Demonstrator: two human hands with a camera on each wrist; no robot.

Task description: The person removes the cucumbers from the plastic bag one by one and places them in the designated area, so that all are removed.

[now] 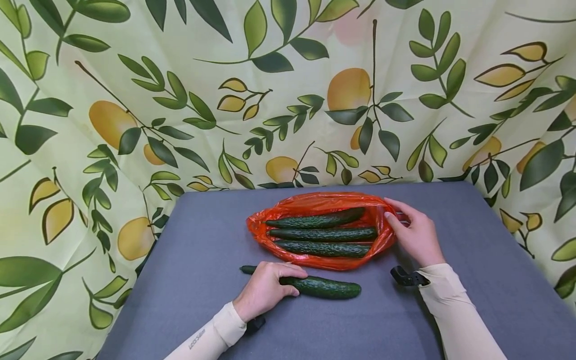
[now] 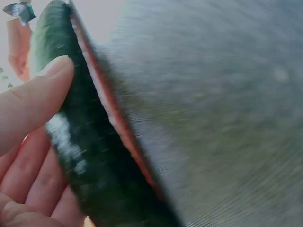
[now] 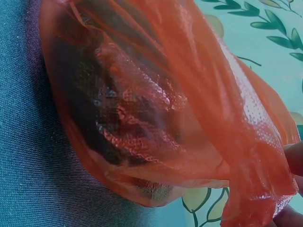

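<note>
A person works at a grey surface point(image 1: 189, 280) hung round with a leaf-and-lemon print cloth point(image 1: 135, 100), with an orange plastic bag point(image 1: 274, 250) lying open on its side near the middle. Three cucumbers point(image 1: 324, 234) lie side by side inside the bag, stacked in a row from back to front. A fourth cucumber point(image 1: 330, 288) lies on the surface just in front of the bag, apart from it and roughly parallel to the others.

The left hand point(image 1: 265, 287) has its fingers curled over the near end of this loose cucumber, gripping it where it lies; the left wrist view shows the thumb point(image 2: 33, 101) pressed against its dark, bumpy skin point(image 2: 90, 156). The right hand point(image 1: 416, 232) rests at the right-hand mouth of the bag, its fingers pinching the thin plastic at the edge; the right wrist view shows the gathered orange film point(image 3: 246, 161) held at the fingertips, with dark cucumber shapes showing through it.

By the look of things, the work is about three-quarters along: three cucumbers are in the bag and one is outside it, in hand. Whether that one is going in or coming out cannot be told from this moment alone.
</note>
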